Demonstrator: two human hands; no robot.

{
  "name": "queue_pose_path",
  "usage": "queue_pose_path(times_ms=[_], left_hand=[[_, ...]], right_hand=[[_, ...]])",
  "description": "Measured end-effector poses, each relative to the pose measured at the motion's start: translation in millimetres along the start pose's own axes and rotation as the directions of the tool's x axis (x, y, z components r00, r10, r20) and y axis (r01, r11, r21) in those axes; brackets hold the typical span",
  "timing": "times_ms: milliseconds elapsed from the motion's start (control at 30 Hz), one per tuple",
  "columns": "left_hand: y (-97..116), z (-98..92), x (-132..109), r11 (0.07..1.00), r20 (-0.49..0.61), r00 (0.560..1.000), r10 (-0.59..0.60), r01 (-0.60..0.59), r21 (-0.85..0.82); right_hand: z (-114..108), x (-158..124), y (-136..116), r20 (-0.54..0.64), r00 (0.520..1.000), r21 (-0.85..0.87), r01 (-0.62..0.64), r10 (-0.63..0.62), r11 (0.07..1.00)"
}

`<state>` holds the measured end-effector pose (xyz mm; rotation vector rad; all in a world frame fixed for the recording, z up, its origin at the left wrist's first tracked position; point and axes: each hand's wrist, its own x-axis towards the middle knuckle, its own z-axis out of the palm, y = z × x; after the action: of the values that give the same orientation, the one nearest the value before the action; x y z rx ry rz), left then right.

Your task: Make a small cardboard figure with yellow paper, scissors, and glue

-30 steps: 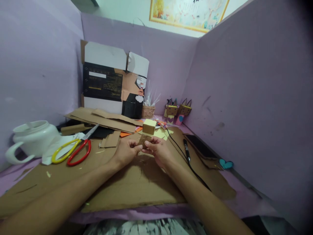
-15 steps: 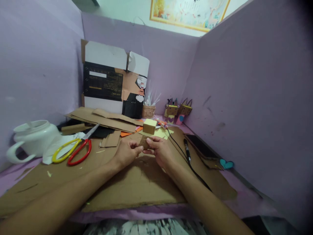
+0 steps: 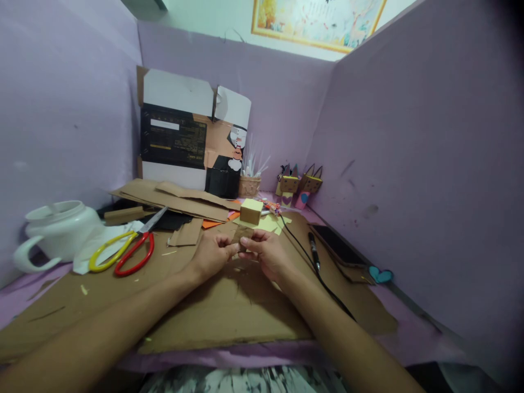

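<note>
Both my hands meet over a large brown cardboard sheet (image 3: 229, 311) that covers the desk. My left hand (image 3: 210, 254) and my right hand (image 3: 266, 252) are closed in a pinch on one small brown cardboard piece (image 3: 241, 234), held between the fingertips just above the sheet. A small cardboard cube with a pale yellow top (image 3: 250, 211) stands right behind the piece, on yellow paper scraps (image 3: 270, 222).
Scissors with a yellow and a red handle (image 3: 123, 252) lie at the left beside a white jug (image 3: 53, 229). A black pen and cable (image 3: 314, 254), a dark phone (image 3: 338, 244) and a blue paper heart (image 3: 380, 274) lie at the right. Cardboard strips, a flattened box (image 3: 184, 136) and small cardboard figures (image 3: 298, 188) stand behind. Purple walls enclose the desk.
My hands stay together on the small cardboard piece; the fingers have shifted slightly and the piece has turned a little between them.
</note>
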<state>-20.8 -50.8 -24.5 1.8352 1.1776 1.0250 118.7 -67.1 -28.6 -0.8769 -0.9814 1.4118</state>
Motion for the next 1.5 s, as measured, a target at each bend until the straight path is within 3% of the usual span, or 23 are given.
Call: queue_pose_path(times_ms=[600, 867, 1000, 1500], left_hand=[[0.4, 0.7, -0.4, 1.000, 0.005, 1.000, -0.017, 0.017, -0.022], [1.4, 2.6, 3.7, 0.966, 0.119, 0.968, -0.221, 0.234, -0.111], [2.8, 1.9, 4.1, 0.948, 0.152, 0.952, -0.266, 0.287, -0.140], [-1.3, 2.2, 1.8, 0.974, 0.095, 0.975, -0.200, 0.208, -0.086]], right_hand=[[0.4, -1.1, -1.7, -0.018, 1.000, -0.010, -0.012, 0.012, 1.000], [-2.3, 2.9, -4.2, -0.068, 0.985, 0.019, -0.155, 0.156, 0.988], [-3.1, 3.6, -5.5, -0.044, 0.983, 0.030, -0.178, 0.179, 0.984], [-4.9, 2.4, -6.3, -0.043, 0.986, 0.039, -0.161, 0.162, 0.986]])
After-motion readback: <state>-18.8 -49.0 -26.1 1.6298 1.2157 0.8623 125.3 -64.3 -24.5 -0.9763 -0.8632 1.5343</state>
